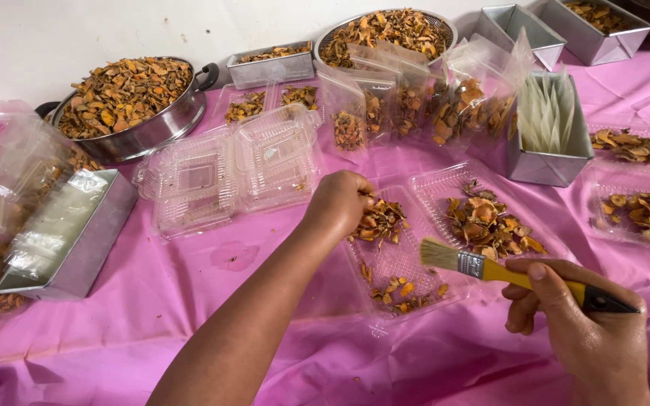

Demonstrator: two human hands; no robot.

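Note:
My left hand [338, 203] reaches across the pink cloth and closes on a clump of dried orange-brown slices [380, 222] lying in an open clear plastic clamshell tray [400, 259]. More slices sit in the tray's near part and in its other half [490, 223]. My right hand [581, 319] holds a yellow-handled paintbrush [490, 269] by its handle, bristles pointing left just above the tray's edge.
A steel pan [126, 101] and a round sieve [385, 30] heaped with slices stand at the back. Filled plastic bags [415, 98], empty clamshells [227, 169], metal tins [551, 128] [69, 233] and more filled trays [641, 207] surround the tray on the pink tablecloth [152, 301].

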